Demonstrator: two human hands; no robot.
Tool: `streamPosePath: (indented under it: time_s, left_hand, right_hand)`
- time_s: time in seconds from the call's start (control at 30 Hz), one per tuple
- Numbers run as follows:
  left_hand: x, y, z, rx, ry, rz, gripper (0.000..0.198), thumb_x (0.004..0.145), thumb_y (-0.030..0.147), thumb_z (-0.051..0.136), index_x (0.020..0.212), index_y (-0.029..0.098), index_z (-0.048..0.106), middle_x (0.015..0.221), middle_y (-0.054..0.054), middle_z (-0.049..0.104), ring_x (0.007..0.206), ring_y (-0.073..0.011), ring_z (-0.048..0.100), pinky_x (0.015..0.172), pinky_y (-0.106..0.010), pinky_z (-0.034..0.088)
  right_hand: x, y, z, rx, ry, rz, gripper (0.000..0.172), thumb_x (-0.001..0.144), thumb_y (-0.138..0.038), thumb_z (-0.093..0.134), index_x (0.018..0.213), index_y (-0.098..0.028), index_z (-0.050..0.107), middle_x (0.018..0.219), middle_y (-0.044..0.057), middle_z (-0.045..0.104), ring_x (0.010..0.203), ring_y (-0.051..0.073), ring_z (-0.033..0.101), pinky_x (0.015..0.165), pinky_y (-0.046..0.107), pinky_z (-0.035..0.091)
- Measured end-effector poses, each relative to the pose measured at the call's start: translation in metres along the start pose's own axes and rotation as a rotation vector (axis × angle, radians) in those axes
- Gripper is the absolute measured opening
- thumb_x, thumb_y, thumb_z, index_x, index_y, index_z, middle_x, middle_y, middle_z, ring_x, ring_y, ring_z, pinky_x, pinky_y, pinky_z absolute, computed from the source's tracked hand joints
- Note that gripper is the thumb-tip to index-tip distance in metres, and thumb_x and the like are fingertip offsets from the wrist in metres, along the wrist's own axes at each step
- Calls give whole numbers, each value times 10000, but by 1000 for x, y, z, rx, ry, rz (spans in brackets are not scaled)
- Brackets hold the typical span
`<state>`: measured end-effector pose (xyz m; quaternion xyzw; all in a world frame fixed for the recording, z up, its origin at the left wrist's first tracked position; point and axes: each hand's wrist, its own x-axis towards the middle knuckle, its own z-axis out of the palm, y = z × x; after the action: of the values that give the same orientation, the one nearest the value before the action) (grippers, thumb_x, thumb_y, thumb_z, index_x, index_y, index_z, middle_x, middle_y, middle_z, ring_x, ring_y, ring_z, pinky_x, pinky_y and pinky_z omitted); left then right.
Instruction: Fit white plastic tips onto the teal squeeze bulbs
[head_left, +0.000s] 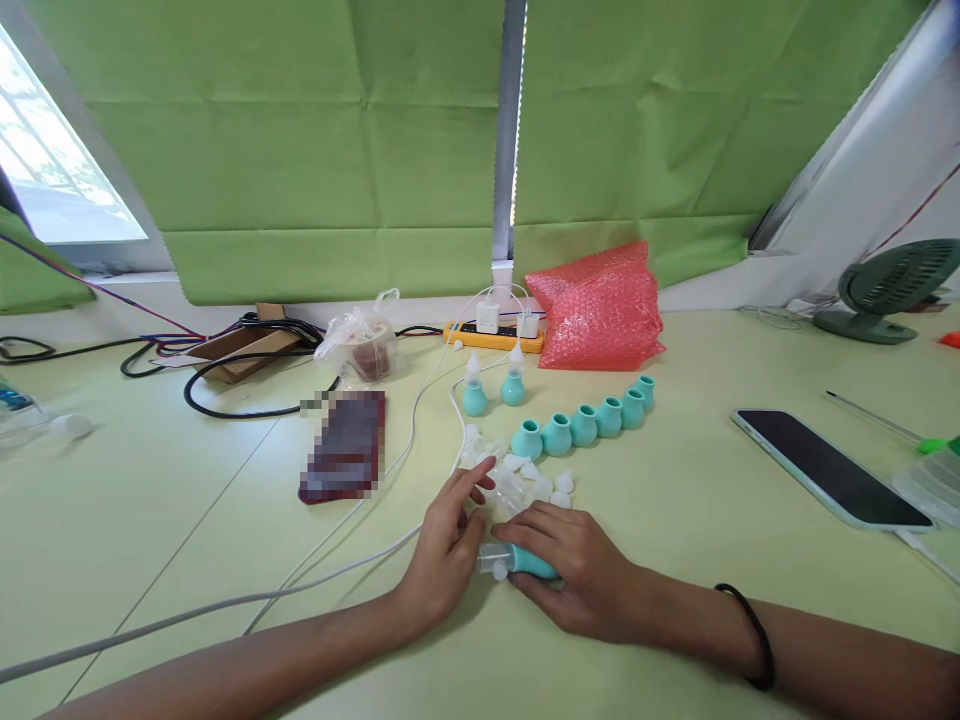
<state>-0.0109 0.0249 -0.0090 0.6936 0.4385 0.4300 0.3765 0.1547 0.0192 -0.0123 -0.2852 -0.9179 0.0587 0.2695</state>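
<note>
Low over the near table, my right hand point(581, 570) wraps round a teal squeeze bulb point(535, 564) lying on its side. A clear plastic tube piece point(493, 557) with a small round tab sticks out of the bulb to the left. My left hand point(444, 545) is at the free end of that clear piece, its fingers apart and reaching over loose parts; whether it presses on the end I cannot tell. Just beyond lie several clear tube pieces point(508, 488) and white translucent tips point(562, 482), partly hidden by my hands.
Several open teal bulbs point(583, 426) stand in a slanting row. Two bulbs with clear tips point(475, 390) stand upright behind. Further off are a red bubble-wrap bag point(600, 315) and an orange power strip point(495, 338). White cables point(330, 582) cross the left side; a phone point(829, 465) lies right.
</note>
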Motion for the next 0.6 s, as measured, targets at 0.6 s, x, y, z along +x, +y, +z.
streamPosePath:
  time_s: [0.6]
  left_hand:
    - [-5, 12, -2, 108, 12, 150, 197, 773, 194, 498, 936, 217, 607, 935, -57, 488, 866, -177, 471, 765, -324, 398]
  right_hand:
    - [2, -2, -6, 135, 340, 283, 203, 692, -194, 509, 885, -202, 445, 726, 6, 587, 611, 130, 574, 568, 240, 468]
